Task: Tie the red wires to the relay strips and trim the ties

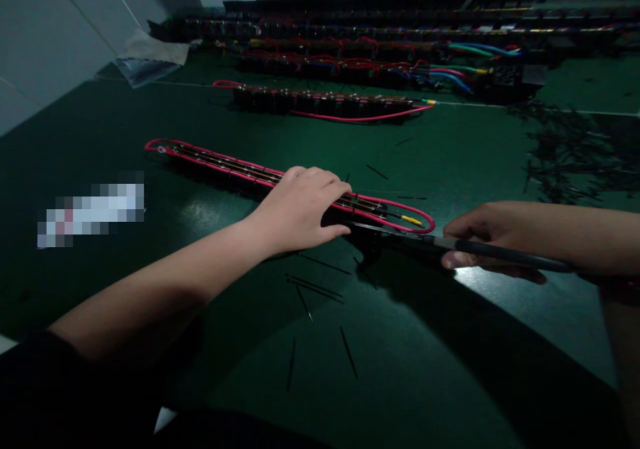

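Several thin dark slivers [315, 289] lie on the near part of the green counter [240, 349]; best to keep them out from under the work, so that it sits flat. Just beyond, the right hand [495, 226] has its grip wrapped around a long cutting tool [470, 246], whose metal end points at the left thumb; whether its blades stand apart cannot be told. That nearness calls for care: drawing the thumb back before squeezing would be safer. The left hand [303, 202] arches over the wired strip [220, 161], fingers across the top and thumb at the near side, its grip fairly snug. The strip rests slantwise mid-counter, red wire looping past both ends. Firm downward pressure should steady it, and the blade is best kept flat, clear of the red wire. Farther off, a heap of dark scraps [570, 146] lies to the right, then a second strip [325, 97], and behind it several wired rows [325, 62].
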Demonstrator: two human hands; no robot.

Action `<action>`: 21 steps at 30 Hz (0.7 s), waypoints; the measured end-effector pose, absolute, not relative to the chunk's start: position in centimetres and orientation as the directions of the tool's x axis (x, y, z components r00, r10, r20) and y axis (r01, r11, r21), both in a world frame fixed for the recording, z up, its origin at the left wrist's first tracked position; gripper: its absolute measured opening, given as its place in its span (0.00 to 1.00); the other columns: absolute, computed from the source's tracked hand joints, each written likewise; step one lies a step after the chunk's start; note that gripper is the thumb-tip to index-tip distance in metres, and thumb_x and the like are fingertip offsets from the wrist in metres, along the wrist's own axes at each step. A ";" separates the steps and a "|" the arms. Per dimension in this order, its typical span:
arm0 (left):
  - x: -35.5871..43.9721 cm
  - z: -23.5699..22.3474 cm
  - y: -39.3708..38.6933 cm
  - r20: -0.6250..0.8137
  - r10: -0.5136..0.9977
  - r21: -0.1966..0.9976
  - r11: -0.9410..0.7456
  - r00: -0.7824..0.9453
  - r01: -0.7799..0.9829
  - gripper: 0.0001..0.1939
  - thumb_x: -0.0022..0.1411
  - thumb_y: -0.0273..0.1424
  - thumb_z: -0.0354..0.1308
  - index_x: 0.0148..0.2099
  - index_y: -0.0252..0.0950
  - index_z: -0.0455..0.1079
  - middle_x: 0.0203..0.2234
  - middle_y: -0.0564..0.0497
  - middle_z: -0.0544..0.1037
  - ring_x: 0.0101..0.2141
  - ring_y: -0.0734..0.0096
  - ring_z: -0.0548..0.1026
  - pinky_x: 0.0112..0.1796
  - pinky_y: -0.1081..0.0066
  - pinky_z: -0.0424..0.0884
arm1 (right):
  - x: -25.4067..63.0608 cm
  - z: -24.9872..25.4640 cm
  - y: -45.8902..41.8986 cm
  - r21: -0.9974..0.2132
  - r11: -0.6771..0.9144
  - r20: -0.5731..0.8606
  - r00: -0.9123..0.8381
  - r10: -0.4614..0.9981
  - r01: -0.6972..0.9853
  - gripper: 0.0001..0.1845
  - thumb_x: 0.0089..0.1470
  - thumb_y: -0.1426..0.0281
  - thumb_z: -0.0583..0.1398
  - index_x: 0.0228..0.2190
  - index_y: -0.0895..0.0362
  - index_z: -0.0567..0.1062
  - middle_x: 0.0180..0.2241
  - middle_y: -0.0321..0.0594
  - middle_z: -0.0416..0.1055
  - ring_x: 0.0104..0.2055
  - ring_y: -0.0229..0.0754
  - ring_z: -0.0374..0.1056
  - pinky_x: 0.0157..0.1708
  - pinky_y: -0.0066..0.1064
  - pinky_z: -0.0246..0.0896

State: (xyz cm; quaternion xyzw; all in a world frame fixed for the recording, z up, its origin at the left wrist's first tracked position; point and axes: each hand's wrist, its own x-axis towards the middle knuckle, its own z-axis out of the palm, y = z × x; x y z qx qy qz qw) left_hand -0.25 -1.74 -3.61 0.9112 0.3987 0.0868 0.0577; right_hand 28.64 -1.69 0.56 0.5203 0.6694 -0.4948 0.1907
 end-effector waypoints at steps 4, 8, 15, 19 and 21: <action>-0.3 -3.6 -1.7 0.115 0.733 0.188 -0.678 0.670 0.710 0.28 0.65 0.46 0.56 0.60 0.33 0.66 0.55 0.42 0.73 0.56 0.53 0.68 0.56 0.53 0.61 | 28.0 0.6 -1.9 -0.416 -0.016 -0.779 -0.347 0.522 0.909 0.23 0.52 0.49 0.60 0.31 0.57 0.77 0.18 0.33 0.61 0.18 0.33 0.54 0.18 0.27 0.50; -0.4 -3.6 -1.5 0.112 0.720 0.205 -0.691 0.685 0.693 0.27 0.67 0.44 0.54 0.60 0.32 0.66 0.55 0.41 0.73 0.56 0.54 0.68 0.56 0.54 0.62 | 27.2 0.9 -2.4 -0.352 0.099 -0.754 -0.345 0.559 0.931 0.22 0.55 0.53 0.58 0.38 0.56 0.79 0.21 0.36 0.68 0.19 0.35 0.59 0.19 0.27 0.52; -1.7 -2.9 -0.7 0.097 0.685 0.268 -0.716 0.722 0.644 0.24 0.69 0.39 0.53 0.62 0.33 0.65 0.57 0.43 0.72 0.58 0.58 0.67 0.58 0.57 0.64 | 25.8 0.8 -4.1 -0.148 0.335 -0.614 -0.352 0.706 0.930 0.15 0.54 0.59 0.58 0.36 0.54 0.80 0.29 0.41 0.76 0.28 0.42 0.70 0.28 0.32 0.59; -3.7 -2.5 0.1 0.106 0.728 0.198 -0.683 0.677 0.703 0.27 0.68 0.43 0.53 0.63 0.33 0.63 0.59 0.41 0.69 0.58 0.55 0.67 0.57 0.55 0.64 | 24.9 0.3 -5.3 -0.090 0.354 -0.563 -0.341 0.753 0.931 0.11 0.54 0.63 0.59 0.33 0.55 0.79 0.30 0.43 0.76 0.29 0.44 0.71 0.27 0.32 0.58; -5.0 -2.6 0.7 0.084 0.772 0.134 -0.635 0.630 0.761 0.33 0.66 0.49 0.54 0.64 0.33 0.62 0.60 0.39 0.68 0.59 0.52 0.66 0.58 0.54 0.63 | 24.8 0.0 -5.7 -0.098 0.347 -0.535 -0.343 0.772 0.933 0.10 0.54 0.64 0.60 0.34 0.55 0.79 0.33 0.43 0.77 0.31 0.45 0.72 0.29 0.33 0.60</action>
